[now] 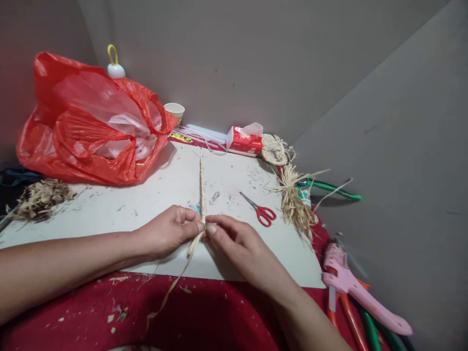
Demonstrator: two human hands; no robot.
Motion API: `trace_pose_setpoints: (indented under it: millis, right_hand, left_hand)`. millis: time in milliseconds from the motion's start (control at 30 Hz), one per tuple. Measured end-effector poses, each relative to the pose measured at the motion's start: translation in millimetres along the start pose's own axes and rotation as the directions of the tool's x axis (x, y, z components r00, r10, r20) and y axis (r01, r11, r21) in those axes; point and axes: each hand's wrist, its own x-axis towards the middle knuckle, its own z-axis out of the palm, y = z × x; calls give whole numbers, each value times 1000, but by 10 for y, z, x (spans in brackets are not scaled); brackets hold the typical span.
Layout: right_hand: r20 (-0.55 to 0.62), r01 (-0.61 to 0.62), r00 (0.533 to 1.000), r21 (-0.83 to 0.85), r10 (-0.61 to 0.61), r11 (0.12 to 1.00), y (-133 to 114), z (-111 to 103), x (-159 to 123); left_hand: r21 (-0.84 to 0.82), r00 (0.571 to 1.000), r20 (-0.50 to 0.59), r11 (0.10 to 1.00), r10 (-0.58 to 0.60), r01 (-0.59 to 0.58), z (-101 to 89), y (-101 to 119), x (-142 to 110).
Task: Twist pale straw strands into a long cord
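Observation:
A thin pale braid of straw-like fibre (202, 187) runs straight away from me over the white board (161, 197). My left hand (173, 229) pinches its near end between thumb and fingers. From the other side, my right hand (236, 241) grips the same end, its thumb and index finger close to the left thumb. Loose strands (171, 287) hang below both hands, and one long one trails over the red cloth. To the right of the braid lie small scissors (263, 214) with red handles, their blades pointing away to the left.
A red plastic bag (87, 126) bulges at back left, beside dry husk scraps (44, 197). Along the back stand a paper cup (175, 111), a tissue pack (244, 140) and a coiled braid (274, 148). A fibre bundle (294, 202) and a pink glue gun (360, 290) lie right.

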Motion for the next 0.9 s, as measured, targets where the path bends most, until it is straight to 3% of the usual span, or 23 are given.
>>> trace_pose_setpoints:
  millis: [67, 233, 400, 567, 733, 800, 900]
  right_hand:
    - [139, -24, 990, 30, 20, 999, 51, 39, 40]
    - [288, -130, 956, 226, 61, 965, 218, 71, 90]
    - [398, -357, 906, 538, 143, 763, 279, 125, 132]
    - [345, -396, 911, 583, 225, 710, 207, 189, 125]
    - [191, -337, 941, 555, 278, 760, 204, 266, 112]
    - [132, -327, 944, 493, 302, 806, 211, 297, 114]
    - [84, -301, 952, 447, 296, 842, 214, 332, 117]
  left_hand:
    - [51, 1000, 22, 999, 18, -19, -18, -1, 4]
    - [242, 997, 54, 968, 54, -65, -54, 32, -7]
    - [399, 996, 40, 912, 85, -94, -67, 109, -32]
    - [473, 992, 65, 873, 104, -122, -70, 139, -34]
    - [515, 992, 109, 850, 58, -106, -75, 171, -62]
    - [501, 992, 123, 863, 4, -66, -66, 218, -96]
    - [420, 980, 119, 902, -162, 98, -13, 297, -148]
